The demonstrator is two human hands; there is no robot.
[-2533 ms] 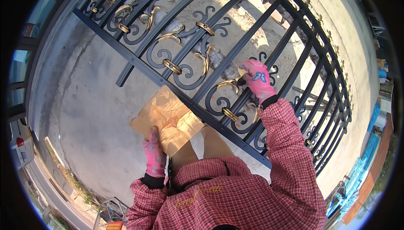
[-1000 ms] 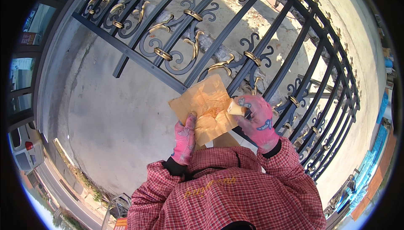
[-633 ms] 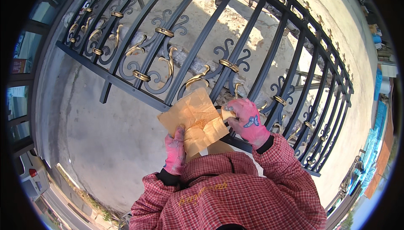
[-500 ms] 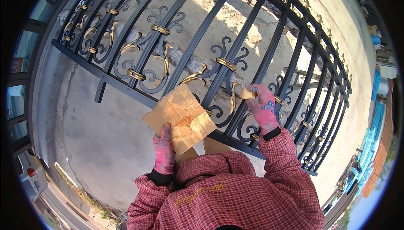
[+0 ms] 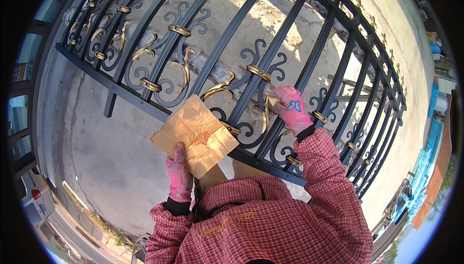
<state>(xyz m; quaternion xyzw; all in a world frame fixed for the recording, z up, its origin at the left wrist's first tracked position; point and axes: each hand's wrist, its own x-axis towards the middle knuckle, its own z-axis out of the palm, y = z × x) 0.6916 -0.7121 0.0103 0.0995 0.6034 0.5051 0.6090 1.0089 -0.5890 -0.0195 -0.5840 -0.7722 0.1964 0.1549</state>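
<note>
Left hand point(image 5: 179, 177) in pink glove gripping crumpled sheet of brown sandpaper point(image 5: 195, 134); right hand point(image 5: 289, 108) clenched, pressing small sandpaper piece point(image 5: 273, 100) against black wrought-iron gate point(image 5: 227, 46).

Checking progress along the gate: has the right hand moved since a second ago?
Yes. The right hand left the brown paper and reached out to the gate's gold scrollwork.

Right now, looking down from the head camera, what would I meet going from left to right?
Parked car → left hand in a pink glove → crumpled tan paper → right hand on a gold scroll of the dark iron gate → blue sheeting at the far right.
</note>
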